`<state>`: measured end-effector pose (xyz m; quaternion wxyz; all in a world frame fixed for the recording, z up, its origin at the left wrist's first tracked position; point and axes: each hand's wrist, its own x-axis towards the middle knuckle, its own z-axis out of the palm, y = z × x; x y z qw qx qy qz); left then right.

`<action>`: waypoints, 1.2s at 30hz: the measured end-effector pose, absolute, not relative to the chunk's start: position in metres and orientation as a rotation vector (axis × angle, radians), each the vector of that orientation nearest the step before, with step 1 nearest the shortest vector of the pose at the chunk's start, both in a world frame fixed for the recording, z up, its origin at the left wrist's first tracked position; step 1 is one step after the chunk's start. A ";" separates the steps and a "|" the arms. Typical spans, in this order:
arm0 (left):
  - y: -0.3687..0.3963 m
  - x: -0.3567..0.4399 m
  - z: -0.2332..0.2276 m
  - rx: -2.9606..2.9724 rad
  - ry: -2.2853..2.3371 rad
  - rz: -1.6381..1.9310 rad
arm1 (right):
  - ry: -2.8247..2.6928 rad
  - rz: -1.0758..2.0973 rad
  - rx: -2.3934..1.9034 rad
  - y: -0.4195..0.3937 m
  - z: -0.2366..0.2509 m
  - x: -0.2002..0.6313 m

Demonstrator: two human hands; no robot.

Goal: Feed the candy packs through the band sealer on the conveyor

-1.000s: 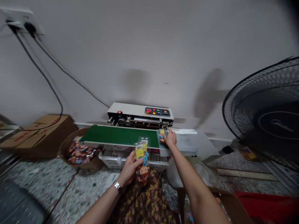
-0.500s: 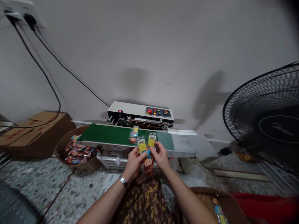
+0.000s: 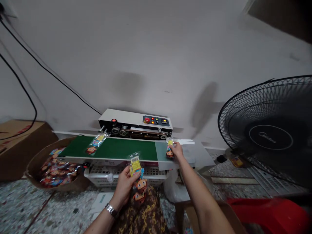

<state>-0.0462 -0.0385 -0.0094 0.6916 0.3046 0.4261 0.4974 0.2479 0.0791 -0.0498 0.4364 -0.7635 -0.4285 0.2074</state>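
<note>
The conveyor belt [image 3: 114,148] is flat, matte green, ending right in a smooth grey metal plate [image 3: 195,156]. The right hand [image 3: 177,150], fingers pinching, holds a glossy clear packet [image 3: 169,148] with yellow header at the belt's right end. The left hand [image 3: 124,185] grips a small stack of packets [image 3: 136,174] over the lap. Another sealed packet [image 3: 95,144] lies near the belt's left end; mid-belt is bare.

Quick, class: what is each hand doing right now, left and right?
Left hand: closed on a small stack of toy packets.
Right hand: fingers on one toy packet at the conveyor's right end; whether it grips or presses cannot be told.
</note>
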 end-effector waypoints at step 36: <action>-0.016 -0.028 0.001 0.746 0.899 1.086 | -1.035 0.758 -1.420 0.014 -0.020 0.167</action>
